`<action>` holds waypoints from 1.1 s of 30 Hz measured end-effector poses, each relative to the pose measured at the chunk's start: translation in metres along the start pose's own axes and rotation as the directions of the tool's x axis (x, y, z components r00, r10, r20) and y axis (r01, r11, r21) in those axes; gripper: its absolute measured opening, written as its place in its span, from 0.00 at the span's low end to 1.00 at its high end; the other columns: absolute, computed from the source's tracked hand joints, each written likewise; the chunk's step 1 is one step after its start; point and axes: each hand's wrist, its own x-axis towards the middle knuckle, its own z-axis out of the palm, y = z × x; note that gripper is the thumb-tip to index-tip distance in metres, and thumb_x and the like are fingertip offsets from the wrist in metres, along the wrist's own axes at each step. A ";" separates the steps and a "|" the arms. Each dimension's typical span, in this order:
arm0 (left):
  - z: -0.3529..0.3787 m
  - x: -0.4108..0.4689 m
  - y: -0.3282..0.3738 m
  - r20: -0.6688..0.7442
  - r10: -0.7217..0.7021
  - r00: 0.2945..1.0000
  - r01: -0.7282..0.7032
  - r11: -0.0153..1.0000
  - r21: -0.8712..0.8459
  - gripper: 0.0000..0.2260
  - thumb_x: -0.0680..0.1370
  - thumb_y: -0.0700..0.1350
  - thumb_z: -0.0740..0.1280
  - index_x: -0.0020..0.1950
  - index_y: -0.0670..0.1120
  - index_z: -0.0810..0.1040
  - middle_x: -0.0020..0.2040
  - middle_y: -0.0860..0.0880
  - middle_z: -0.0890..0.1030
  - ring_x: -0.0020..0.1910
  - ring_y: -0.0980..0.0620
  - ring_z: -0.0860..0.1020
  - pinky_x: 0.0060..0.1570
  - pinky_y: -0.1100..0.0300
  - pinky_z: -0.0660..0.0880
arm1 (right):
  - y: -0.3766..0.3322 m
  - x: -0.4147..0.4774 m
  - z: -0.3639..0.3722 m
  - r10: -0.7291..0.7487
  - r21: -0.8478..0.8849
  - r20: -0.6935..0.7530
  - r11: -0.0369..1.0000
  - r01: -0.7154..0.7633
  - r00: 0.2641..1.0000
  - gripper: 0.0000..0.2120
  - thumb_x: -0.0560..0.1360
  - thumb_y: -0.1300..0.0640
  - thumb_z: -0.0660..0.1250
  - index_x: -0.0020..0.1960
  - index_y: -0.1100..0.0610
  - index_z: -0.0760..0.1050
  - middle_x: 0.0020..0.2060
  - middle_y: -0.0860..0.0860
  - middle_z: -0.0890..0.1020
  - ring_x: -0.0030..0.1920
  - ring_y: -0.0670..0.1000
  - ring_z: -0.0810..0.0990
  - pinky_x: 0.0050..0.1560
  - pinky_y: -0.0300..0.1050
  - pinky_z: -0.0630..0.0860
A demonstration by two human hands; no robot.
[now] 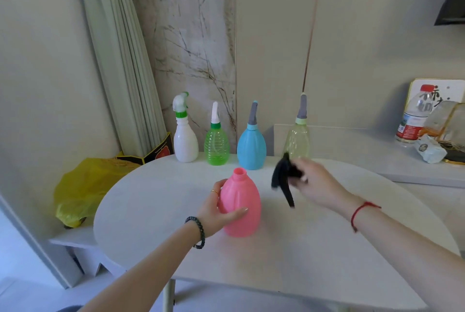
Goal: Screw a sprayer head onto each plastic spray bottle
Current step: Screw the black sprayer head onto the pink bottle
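A pink plastic bottle (pixel 242 207) stands upright in the middle of the white table (pixel 314 248), its threaded neck bare. My left hand (pixel 217 211) wraps around its left side. My right hand (pixel 313 182) hovers to the right of the bottle, above the table, and grips a black sprayer head (pixel 283 178) whose tube hangs downward, blurred. Along the far edge stand a white bottle (pixel 185 143), a green bottle (pixel 216 146), a blue bottle (pixel 251 148) and a pale yellow-green bottle (pixel 298 141), each with a sprayer head on.
A yellow plastic bag (pixel 83 191) lies left of the table beside a bundle of pale rods (pixel 123 65) leaning in the corner. On a counter at the right sit a water bottle (pixel 414 115) and wrapped items (pixel 442 135).
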 end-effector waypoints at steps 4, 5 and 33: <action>0.001 0.001 -0.001 0.018 0.001 1.000 -0.001 1.000 -0.007 0.29 0.68 0.47 0.72 0.63 0.57 0.59 0.51 0.62 0.72 0.47 0.67 0.72 0.36 0.78 0.70 | -0.067 0.030 -0.054 0.102 0.649 -0.278 0.753 0.108 0.955 0.06 0.73 0.65 0.64 0.45 0.55 0.74 0.37 0.47 0.79 0.34 0.49 0.80 0.36 0.39 0.78; 0.001 0.001 -0.001 0.019 -0.002 1.000 0.002 1.000 -0.003 0.29 0.68 0.47 0.72 0.62 0.58 0.59 0.52 0.62 0.71 0.48 0.67 0.72 0.37 0.78 0.70 | -0.082 0.035 -0.065 0.099 0.742 -0.267 0.655 0.139 0.959 0.04 0.74 0.65 0.64 0.44 0.57 0.75 0.37 0.49 0.80 0.33 0.49 0.82 0.35 0.40 0.79; 0.004 0.003 -0.017 0.023 -0.039 0.999 0.040 0.999 -0.029 0.39 0.59 0.59 0.72 0.65 0.61 0.56 0.59 0.56 0.72 0.57 0.55 0.73 0.57 0.56 0.74 | -0.085 0.018 0.051 0.189 0.469 -0.070 0.873 -0.135 0.979 0.15 0.59 0.55 0.79 0.38 0.53 0.74 0.34 0.45 0.79 0.36 0.42 0.76 0.34 0.30 0.70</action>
